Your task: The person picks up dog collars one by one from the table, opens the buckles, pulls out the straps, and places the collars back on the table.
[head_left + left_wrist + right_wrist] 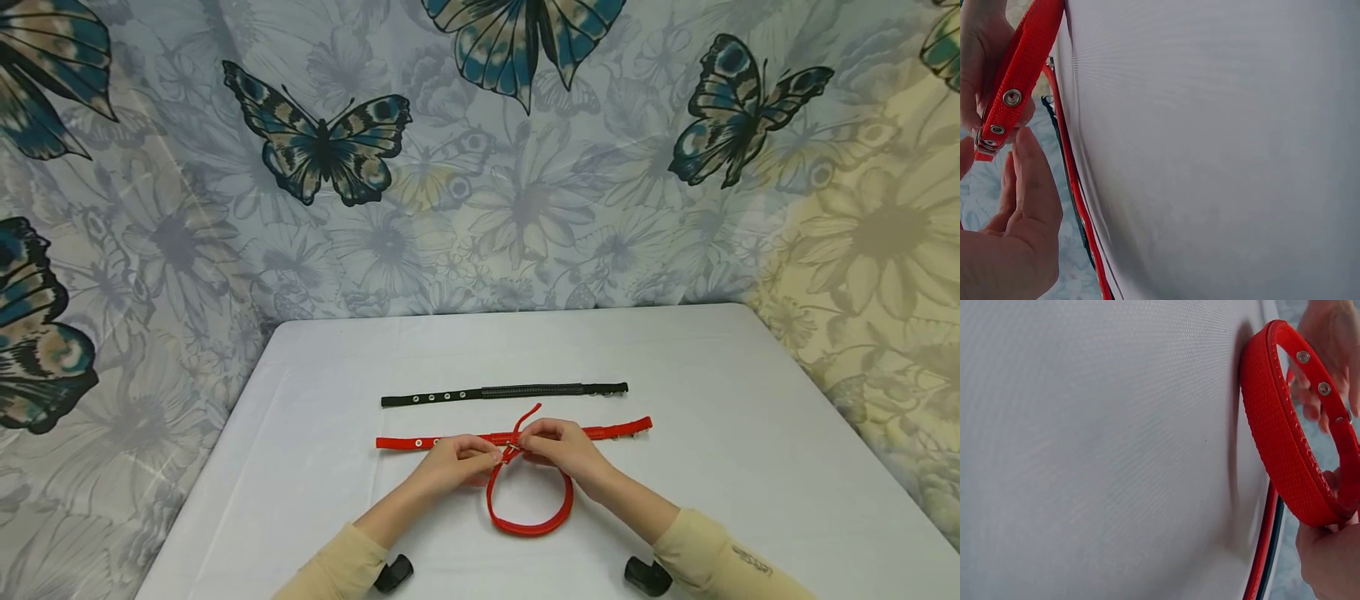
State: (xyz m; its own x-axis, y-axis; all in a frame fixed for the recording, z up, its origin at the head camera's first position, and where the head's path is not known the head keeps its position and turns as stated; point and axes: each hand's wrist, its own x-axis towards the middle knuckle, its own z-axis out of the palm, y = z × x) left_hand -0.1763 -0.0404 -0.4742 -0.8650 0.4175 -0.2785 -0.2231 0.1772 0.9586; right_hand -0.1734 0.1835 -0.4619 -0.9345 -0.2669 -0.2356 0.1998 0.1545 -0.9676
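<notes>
A red collar (531,530) is bent into a ring above the table, its strap end threaded through a metal buckle (987,145) and pointing away. From the left, my left hand (454,463) pinches it by the buckle with thumb and fingertips. My right hand (568,452) grips the collar on the buckle's other side, fingers curled. Metal eyelets (1324,389) line the strap in the right wrist view. Just behind the hands a second red collar (405,443) lies flat, partly covered by them. Farther back lies a black collar (532,391), also straight, with eyelets at its left end.
White cloth covers the table (697,367). Its far edge meets a curtain (525,242) printed with butterflies and flowers. Black bands (394,573) with dark devices sit at both wrists, below the beige sleeves (705,546).
</notes>
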